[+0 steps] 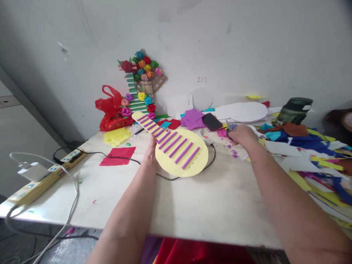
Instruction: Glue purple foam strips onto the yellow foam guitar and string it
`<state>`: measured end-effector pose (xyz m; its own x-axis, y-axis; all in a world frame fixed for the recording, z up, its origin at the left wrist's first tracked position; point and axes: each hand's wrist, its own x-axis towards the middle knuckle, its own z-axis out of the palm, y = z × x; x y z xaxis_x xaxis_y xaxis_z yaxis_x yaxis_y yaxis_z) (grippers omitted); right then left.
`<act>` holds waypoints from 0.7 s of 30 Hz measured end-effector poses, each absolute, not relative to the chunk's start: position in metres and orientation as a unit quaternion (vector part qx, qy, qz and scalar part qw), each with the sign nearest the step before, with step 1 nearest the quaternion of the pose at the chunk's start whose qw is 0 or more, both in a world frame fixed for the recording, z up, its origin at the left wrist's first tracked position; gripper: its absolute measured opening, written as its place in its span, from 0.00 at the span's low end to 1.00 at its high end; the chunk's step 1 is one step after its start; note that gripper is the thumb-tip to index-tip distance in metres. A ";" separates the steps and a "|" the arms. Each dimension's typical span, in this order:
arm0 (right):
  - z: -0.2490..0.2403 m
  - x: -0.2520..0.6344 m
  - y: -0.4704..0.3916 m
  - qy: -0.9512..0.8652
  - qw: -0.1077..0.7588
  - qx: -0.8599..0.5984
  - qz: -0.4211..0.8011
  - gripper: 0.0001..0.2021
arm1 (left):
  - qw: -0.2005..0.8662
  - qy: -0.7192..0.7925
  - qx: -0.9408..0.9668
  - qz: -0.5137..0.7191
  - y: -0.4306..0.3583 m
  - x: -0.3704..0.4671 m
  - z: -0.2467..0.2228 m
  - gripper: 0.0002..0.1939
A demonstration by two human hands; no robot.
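My left hand (150,151) is closed on a yellow paper cutout (162,157), shaped with a long neck and a round body. Several purple rolled paper strips lie across it in rows, and the cutout is tilted above the table. Most of my left fingers are hidden behind it. To the right, my right hand (242,136) is wrapped round the handles of a pair of scissors (229,127), blades pointing toward the wall. Small purple scraps (233,153) lie beside that hand.
A power strip (47,179) with cables runs along the left. Behind stand a red bag (110,107) and a paper-flower craft (137,95). A phone (212,122), purple paper (192,119), red paper (118,156), a green bottle (295,110) and piled scraps (318,158) lie around.
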<state>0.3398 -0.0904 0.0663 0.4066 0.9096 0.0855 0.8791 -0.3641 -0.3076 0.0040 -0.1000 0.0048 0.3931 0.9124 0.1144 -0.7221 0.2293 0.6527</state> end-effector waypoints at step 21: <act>0.052 0.232 -0.097 -0.634 0.393 -0.544 0.383 0.19 | 0.748 0.190 0.328 0.546 -0.125 0.014 0.016 0.31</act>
<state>0.2317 -0.0973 0.0519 -0.0985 0.9918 0.0814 0.3891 0.1137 -0.9142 0.0140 -0.1251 0.0163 0.3327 0.9401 0.0740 -0.6913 0.1897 0.6972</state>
